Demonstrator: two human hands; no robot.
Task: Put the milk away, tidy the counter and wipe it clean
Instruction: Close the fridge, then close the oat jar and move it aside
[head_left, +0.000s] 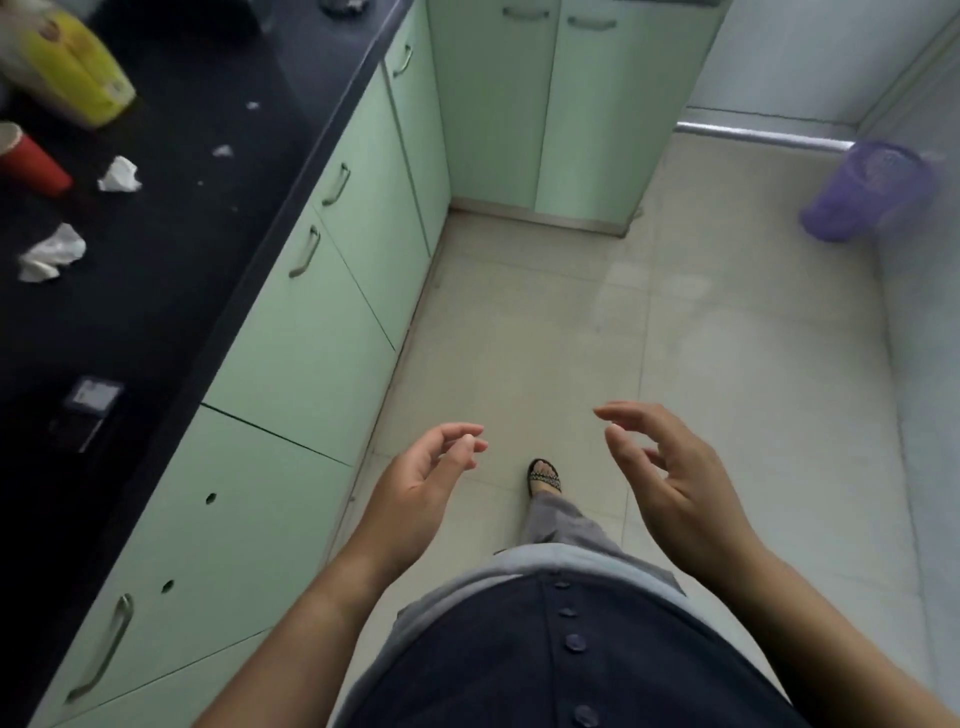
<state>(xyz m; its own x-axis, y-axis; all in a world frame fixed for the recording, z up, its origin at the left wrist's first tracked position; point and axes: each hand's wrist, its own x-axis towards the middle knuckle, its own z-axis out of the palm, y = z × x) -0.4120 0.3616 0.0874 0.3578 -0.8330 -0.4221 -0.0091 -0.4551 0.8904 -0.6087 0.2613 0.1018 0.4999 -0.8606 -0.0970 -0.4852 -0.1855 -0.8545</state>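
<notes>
A black counter (171, 260) runs along the left. On it lie crumpled white tissues (120, 175) (51, 253), small white scraps (223, 151), a red paper cup (30, 160) tipped on its side, and a yellow and white packet (67, 62) at the far end. A small dark box (85, 410) sits nearer to me. My left hand (421, 483) and my right hand (670, 473) hang over the floor, palms facing each other, fingers apart and curled, holding nothing. Both are to the right of the counter, away from it.
Pale green cabinet doors with metal handles (311, 312) line the counter front and the far wall. A purple plastic bin (867, 192) stands on the tiled floor at the right, near a metal threshold strip (763, 136). My sandalled foot (544, 477) is between my hands.
</notes>
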